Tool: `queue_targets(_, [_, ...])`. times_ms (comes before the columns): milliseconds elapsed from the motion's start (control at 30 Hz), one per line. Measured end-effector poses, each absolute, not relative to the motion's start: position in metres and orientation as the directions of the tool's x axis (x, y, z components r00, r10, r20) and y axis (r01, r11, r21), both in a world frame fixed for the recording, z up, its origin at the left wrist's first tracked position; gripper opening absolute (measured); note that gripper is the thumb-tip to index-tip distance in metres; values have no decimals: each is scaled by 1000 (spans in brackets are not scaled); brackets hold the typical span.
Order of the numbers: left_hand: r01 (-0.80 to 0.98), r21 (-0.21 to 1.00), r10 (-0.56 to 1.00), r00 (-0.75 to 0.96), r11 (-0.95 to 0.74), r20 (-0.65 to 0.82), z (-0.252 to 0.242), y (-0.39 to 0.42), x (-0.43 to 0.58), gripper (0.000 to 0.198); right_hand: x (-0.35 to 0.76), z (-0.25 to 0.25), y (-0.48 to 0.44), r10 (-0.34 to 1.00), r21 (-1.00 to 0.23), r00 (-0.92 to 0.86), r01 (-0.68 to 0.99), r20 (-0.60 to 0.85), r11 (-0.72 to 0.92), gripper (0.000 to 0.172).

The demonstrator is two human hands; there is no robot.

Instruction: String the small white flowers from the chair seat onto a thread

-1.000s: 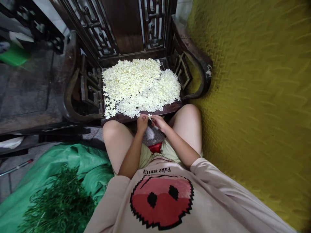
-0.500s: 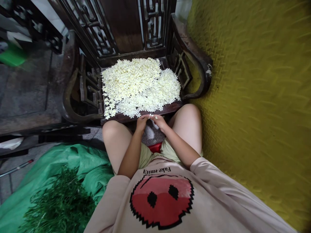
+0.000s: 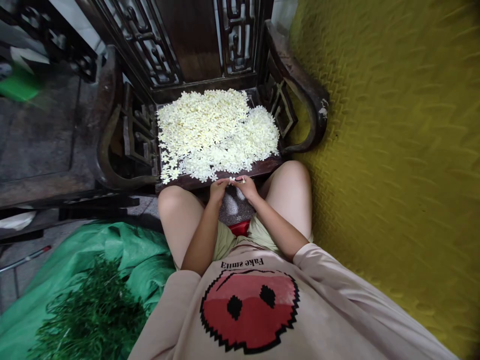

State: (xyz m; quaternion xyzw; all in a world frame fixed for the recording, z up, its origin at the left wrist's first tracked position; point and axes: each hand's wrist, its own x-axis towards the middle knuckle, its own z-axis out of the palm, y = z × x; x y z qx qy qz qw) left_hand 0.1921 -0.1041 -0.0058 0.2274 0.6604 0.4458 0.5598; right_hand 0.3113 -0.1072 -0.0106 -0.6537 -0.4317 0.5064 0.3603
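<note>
My left hand (image 3: 218, 190) and my right hand (image 3: 247, 189) meet fingertip to fingertip above my lap, at the front edge of the chair seat. A small white flower (image 3: 232, 179) is pinched between the fingertips of both. Against the fingers of my right hand shows another bit of white blossom (image 3: 243, 182). Whether a thread or stem joins them is too small to make out. Just beyond my hands, a broad heap of white flowers (image 3: 210, 125) covers most of the dark wooden seat.
Carved armrests (image 3: 318, 107) flank the wooden chair. A yellow textured sheet (image 3: 393, 150) rises at the right. To the lower left, feathery green stalks (image 3: 93, 310) lie on a green plastic sheet (image 3: 112, 235). A second wooden seat (image 3: 33, 140) stands at the left.
The fingertips have shifted slightly apart, and the white flower between them shows more clearly. The flower heap looks the same.
</note>
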Motion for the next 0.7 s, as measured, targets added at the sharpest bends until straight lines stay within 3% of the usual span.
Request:
queue_targets(100, [-217, 850, 805, -278, 479, -525, -8, -103, 193, 10, 312, -7, -108, 948, -920, 153, 240, -280, -310, 35])
queue_targets(267, [-294, 828, 793, -263, 477, -550, -4, -104, 195, 8, 311, 2, -111, 993, -941, 20, 319, -115, -115, 26])
queue_targets(433, [-335, 799, 781, -225, 499, -582, 4, -105, 196, 12, 311, 1, -111, 995, -932, -6, 352, -99, -91, 27])
queue_targets(567, [-365, 790, 797, -177, 492, -578, 7, -106, 196, 19, 312, -2, -109, 993, -959, 23, 258, -115, -117, 28])
queue_targets(700, [-386, 784, 818, -118, 485, -564, 6, -107, 196, 26, 311, -2, -107, 978, -977, 20, 59, -206, -207, 30])
